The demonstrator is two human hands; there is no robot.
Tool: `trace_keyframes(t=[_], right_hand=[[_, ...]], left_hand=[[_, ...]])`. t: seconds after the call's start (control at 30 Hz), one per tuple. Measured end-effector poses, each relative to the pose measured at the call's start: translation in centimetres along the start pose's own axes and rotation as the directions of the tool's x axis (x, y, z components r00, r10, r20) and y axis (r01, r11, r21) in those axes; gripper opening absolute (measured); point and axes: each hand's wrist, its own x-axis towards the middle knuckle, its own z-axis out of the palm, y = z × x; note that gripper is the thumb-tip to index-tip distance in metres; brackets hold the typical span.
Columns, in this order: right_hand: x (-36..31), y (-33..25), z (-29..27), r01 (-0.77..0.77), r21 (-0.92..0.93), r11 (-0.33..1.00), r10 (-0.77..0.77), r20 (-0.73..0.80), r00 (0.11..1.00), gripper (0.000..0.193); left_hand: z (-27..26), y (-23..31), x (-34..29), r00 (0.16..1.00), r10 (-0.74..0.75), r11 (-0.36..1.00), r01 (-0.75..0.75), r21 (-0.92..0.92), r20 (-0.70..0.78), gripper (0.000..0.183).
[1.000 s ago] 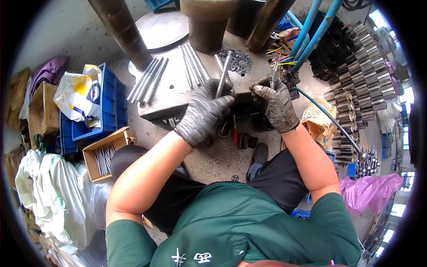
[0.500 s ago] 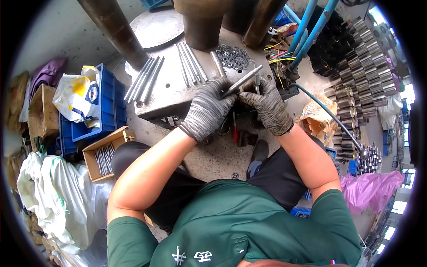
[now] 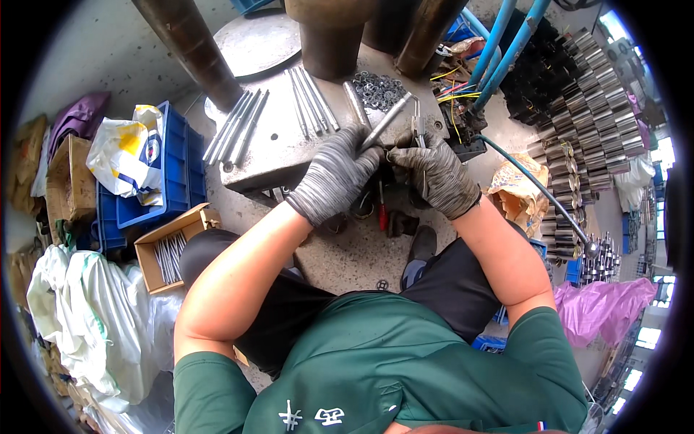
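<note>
My left hand, in a grey knit glove, is closed around a shiny metal rod that tilts up to the right. My right hand, gloved alike, grips a slim metal tool with a narrow tip pointing up; its exact kind is hard to make out. Both hands meet close together at the near edge of the metal machine table, and the fingertips hide the rod's lower end. Just beyond them lies a pile of small dark metal rings or clips, beside a thicker metal bar.
Two groups of metal rods, left and middle, lie on the table. Thick columns rise behind. A cardboard box of rods and blue crates stand left. Blue pipes and stacked metal cylinders are right.
The rod in my left hand has swung slightly left and more upright. The tool in my right hand now shows more of its length, its tip raised higher.
</note>
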Motion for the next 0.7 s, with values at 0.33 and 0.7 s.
trace_keyframes(t=[0.33, 0.7], right_hand=[[-0.2, 0.0, 0.4, -0.085, 0.093, 0.992, 0.081, 0.043, 0.996, 0.016], [0.1, 0.7, 0.1, -0.046, 0.034, 0.998, 0.044, 0.082, 0.996, 0.018]], left_hand=[[-0.9, 1.4, -0.3, 0.989, -0.093, 0.973, 0.115, -0.198, 0.118, 0.022], [-1.4, 0.0, -0.1, 0.979, -0.012, 0.995, 0.031, -0.091, 0.204, 0.019]])
